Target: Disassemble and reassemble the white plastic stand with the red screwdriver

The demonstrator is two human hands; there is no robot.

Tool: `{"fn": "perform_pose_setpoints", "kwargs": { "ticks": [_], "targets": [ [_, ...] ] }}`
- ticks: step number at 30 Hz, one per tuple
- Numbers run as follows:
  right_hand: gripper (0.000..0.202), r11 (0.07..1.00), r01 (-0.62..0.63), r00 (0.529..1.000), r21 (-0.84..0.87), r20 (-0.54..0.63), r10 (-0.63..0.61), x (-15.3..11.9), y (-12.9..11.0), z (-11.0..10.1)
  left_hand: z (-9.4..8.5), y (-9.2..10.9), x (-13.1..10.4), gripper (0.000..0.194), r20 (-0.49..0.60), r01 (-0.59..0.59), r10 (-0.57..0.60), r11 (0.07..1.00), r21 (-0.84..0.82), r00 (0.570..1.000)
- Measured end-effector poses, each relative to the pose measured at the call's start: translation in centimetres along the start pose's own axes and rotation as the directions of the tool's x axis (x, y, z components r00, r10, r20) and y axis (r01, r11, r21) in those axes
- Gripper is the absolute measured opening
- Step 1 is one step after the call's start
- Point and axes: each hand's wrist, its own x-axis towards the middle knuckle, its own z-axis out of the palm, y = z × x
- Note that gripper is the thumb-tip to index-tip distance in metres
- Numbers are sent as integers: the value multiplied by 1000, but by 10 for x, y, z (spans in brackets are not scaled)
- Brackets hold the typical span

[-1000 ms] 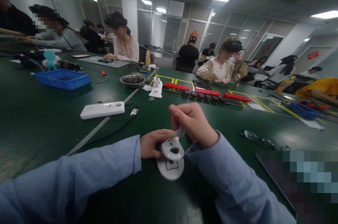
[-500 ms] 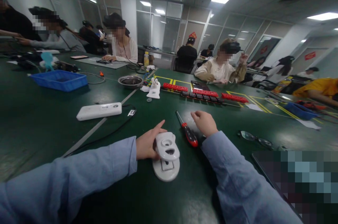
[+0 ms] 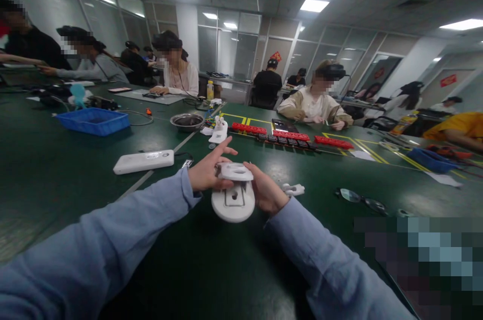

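A white plastic stand with an oval base (image 3: 233,208) and a holed upper plate (image 3: 237,171) is between my hands. My left hand (image 3: 211,166) grips its left side, thumb across the front, with the index finger stretched away. Against the right edge of the stand, my right hand (image 3: 268,190) is closed with its fingers mostly hidden. Beyond my right wrist lies a small white plastic part (image 3: 293,189). The red-and-black screwdriver seen earlier does not show.
A white oblong device (image 3: 144,161) and a blue tray (image 3: 93,123) lie to the left. Further off are a metal bowl (image 3: 187,121), another white plastic piece (image 3: 219,130) and red strips (image 3: 290,136). Glasses (image 3: 362,200) lie at right. Co-workers sit around the table.
My right hand has come left from beside the screwdriver to the white stand. The stand has shifted slightly away and its upper plate appears at a flatter angle. The screwdriver has dropped from sight.
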Motion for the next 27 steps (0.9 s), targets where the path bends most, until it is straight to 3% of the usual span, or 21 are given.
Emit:
{"fn": "perform_pose_setpoints", "kwargs": {
  "ticks": [3,5,7,8,10,11,12,13,15,17,22,27],
  "targets": [
    [28,995,38,997,94,-74,-31,3,-7,0,6,-3,5,107,-76,-33,28,997,-65,997],
    [23,988,124,983,88,-144,-111,9,-12,-6,13,-5,6,107,-204,-78,47,986,-147,978],
    [18,972,223,953,68,-224,-203,16,-18,-14,20,-4,7,98,-346,-20,-118,929,-371,931],
    [17,959,279,928,50,-269,-257,21,-21,-18,25,-2,9,92,-365,42,-287,833,-551,886],
    [18,917,400,855,-8,-358,-376,30,-26,-26,34,2,14,83,-233,148,-622,498,-854,747],
    [20,889,455,807,-49,-399,-435,34,-27,-29,39,5,17,80,-135,167,-715,335,-927,685],
    [22,859,503,755,-97,-434,-491,38,-28,-32,44,6,22,77,-63,167,-755,225,-960,653],
    [25,826,542,701,-153,-460,-545,42,-28,-34,50,8,26,72,-32,146,-759,167,-975,650],
    [35,756,594,599,-276,-476,-644,45,-24,-35,62,8,35,54,-47,79,-717,141,-987,696],
    [44,682,620,531,-389,-432,-729,45,-19,-34,71,4,42,35,-76,9,-696,117,-993,714],
    [44,548,653,478,-523,-276,-834,38,-10,-28,78,-9,43,32,-77,-11,-782,89,-996,619],
    [43,527,678,407,-512,-336,-849,42,-13,-32,78,-8,37,35,52,81,-795,-4,-997,604]
  ]
}}
